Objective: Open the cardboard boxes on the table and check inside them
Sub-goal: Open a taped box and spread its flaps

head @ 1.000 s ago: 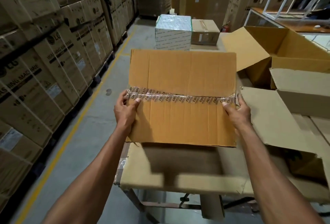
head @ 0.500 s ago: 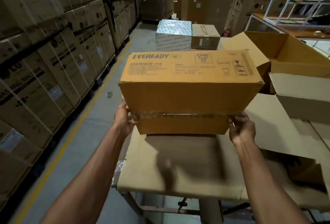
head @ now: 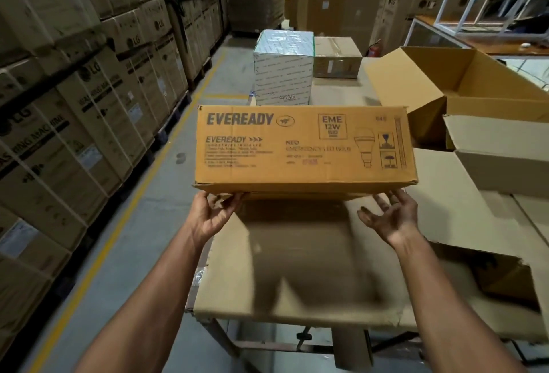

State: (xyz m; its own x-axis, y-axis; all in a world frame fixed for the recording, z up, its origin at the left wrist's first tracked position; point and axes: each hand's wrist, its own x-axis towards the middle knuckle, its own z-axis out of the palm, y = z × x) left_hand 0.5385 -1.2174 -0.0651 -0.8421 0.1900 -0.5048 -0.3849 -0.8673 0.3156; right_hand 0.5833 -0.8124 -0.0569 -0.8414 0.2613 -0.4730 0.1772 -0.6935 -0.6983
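A shut brown Eveready box lies flat over the cardboard-covered table, its printed face turned up towards me. My left hand grips the box's near left corner, thumb on the front edge and fingers hidden underneath. My right hand is palm up with spread, relaxed fingers, their tips at the near right corner of the box. The taped seam is out of sight.
A large open carton and another open box crowd the table's right side. Behind the Eveready box stand a white wrapped box and a small taped carton. Stacked LG cartons line the aisle on the left.
The box has been rolled away from me: the taped face went down and under, and the printed face now lies on top. My right hand has loosened from the edge and opened.
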